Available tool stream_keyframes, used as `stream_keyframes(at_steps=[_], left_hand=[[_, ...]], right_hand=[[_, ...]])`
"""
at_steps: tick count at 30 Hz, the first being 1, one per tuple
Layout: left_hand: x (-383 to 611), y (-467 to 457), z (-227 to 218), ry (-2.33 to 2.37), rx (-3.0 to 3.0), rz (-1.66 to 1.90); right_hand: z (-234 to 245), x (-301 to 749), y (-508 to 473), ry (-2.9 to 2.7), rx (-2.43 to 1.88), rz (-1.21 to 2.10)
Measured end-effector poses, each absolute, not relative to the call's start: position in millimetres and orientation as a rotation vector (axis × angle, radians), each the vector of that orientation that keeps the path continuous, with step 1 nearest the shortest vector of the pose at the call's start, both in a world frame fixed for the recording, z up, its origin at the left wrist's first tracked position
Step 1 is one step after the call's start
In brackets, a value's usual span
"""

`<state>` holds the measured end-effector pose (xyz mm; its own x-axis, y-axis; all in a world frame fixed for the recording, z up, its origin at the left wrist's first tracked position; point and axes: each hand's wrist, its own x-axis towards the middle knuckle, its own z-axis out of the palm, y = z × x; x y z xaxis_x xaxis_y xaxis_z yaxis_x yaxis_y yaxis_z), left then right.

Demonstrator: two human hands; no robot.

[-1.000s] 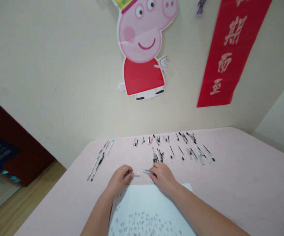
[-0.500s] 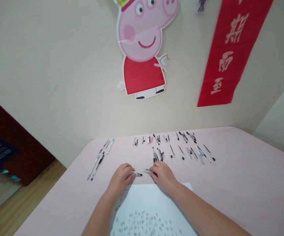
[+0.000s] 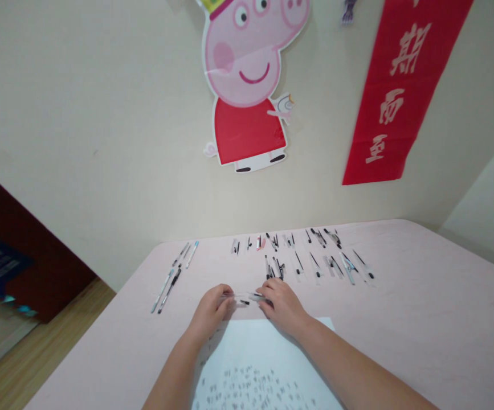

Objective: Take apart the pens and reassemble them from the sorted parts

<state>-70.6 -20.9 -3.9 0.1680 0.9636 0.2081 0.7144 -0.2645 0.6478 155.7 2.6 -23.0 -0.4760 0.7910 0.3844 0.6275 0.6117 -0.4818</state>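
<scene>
My left hand (image 3: pixel 210 307) is closed on a thin, clear pen part (image 3: pixel 228 295). Just beyond its fingertips shows a short black pen piece (image 3: pixel 244 302); whether that hand holds it too, I cannot tell. My right hand (image 3: pixel 284 303) pinches a clear pen part with a dark inside (image 3: pixel 256 295), pointing at the left hand. The tips of the two clear parts lie close together, end to end; whether they touch is too small to see. Both hands rest low over the pink table (image 3: pixel 421 319), at the top edge of a sheet of handwritten paper (image 3: pixel 268 353).
Several whole pens (image 3: pixel 170 290) lie at the left. Pens taken apart (image 3: pixel 315 267), with barrels, refills and caps, lie in two rows beyond my right hand. The wall (image 3: pixel 122 142) behind the table bears a pig cutout (image 3: pixel 250 131) and a red banner (image 3: pixel 387 108).
The clear part in my left hand has swung up into line with the one in my right hand. The black piece now shows apart, below it. My hands have barely shifted.
</scene>
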Motion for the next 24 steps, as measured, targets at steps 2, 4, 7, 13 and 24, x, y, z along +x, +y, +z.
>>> stream_keyframes(at_steps=[2,4,7,13,24], left_hand=[[-68.9,-20.4,-6.0,1.574,2.013,0.865],[-67.6,-19.5,-9.8,1.577,2.011,0.905],[-64.6,-18.6,-15.4,1.589,2.074,0.918],[-50.6,-19.0,-14.5,1.562,2.248,0.754],[-46.2,-17.8,-16.8,1.575,2.273,0.706]], right_hand=[[-23.6,155.6,2.9,-2.253,-1.106,0.379],[-24.4,155.5,3.3,-2.25,-1.105,0.385],[-25.1,155.6,3.4,-2.242,-1.104,0.387],[-23.2,155.4,2.1,-2.255,-1.09,0.379],[-25.9,155.3,3.4,-2.268,-1.098,0.361]])
